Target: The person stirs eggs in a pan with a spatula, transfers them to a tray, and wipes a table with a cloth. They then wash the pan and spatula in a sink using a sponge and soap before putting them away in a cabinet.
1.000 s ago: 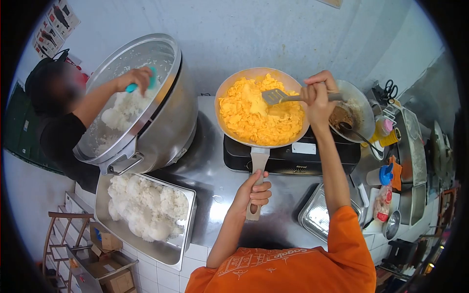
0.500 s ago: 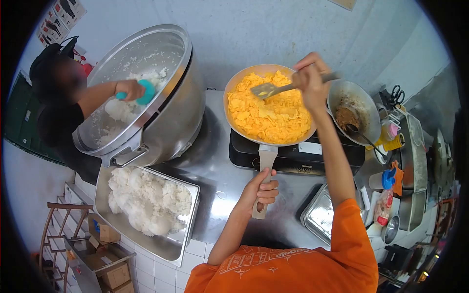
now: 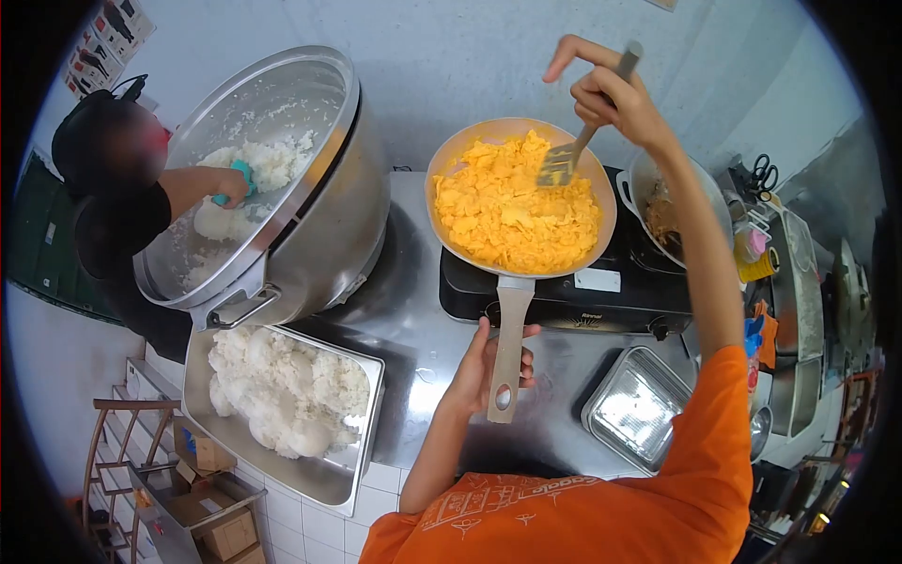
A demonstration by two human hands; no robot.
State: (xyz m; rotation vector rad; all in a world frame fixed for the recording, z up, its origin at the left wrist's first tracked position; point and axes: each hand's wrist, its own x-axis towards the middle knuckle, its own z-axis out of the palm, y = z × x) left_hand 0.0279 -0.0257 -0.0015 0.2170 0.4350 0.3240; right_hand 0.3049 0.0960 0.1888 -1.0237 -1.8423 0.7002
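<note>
A pale-rimmed frying pan [image 3: 438, 235] full of yellow scrambled egg [image 3: 512, 211] sits on a black gas stove [image 3: 465, 291]. My left hand [image 3: 472, 376] is loosely around its beige handle, thumb on the left side, fingertips showing past the right side. Above the pan's right part, my right hand [image 3: 620, 103] grips a grey spatula [image 3: 556, 167] by the handle, the index finger stretched out to the left. The slotted blade points down and meets the egg near the upper right of the pan.
On the left, a co-worker's hand [image 3: 225, 183] holds a teal scoop in a big tilted rice pot [image 3: 348, 226]. A steel tray [image 3: 362, 442] of rice stands below it. A second pan [image 3: 695, 197] is behind my right arm, and a clear-topped metal container [image 3: 634, 404] lies right of my left hand.
My right hand has lifted and turned the spatula more upright, its blade moving right over the egg. My left hand's grip on the handle has loosened. The co-worker's scoop has moved left and down.
</note>
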